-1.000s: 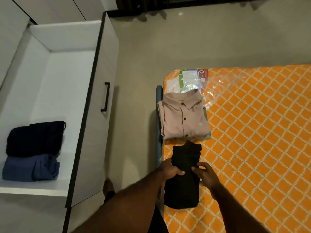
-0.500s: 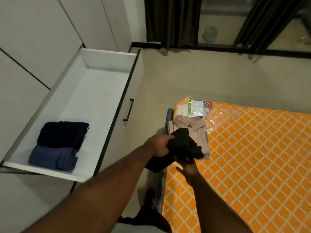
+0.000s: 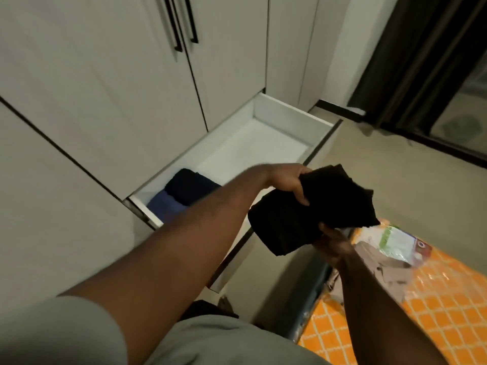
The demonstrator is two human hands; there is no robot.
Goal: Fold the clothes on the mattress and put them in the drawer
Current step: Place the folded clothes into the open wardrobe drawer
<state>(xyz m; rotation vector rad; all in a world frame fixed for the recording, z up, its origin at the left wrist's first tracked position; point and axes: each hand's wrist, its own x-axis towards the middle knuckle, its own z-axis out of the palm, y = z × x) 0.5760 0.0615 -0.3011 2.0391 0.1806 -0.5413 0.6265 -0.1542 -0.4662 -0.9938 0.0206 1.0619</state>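
Both hands, left (image 3: 287, 180) and right (image 3: 330, 239), grip folded black garment (image 3: 311, 214) beside open drawer (image 3: 263, 143); mattress (image 3: 434, 299) at right.

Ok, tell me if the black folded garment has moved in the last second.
Yes. The black garment is off the mattress, carried leftward toward the drawer.

A bedroom at home.
Wardrobe doors (image 3: 131, 88), an open drawer (image 3: 253, 148) (folded clothes (image 3: 184, 192) inside), an orange mattress (image 3: 437, 301), dark curtains (image 3: 411, 48).
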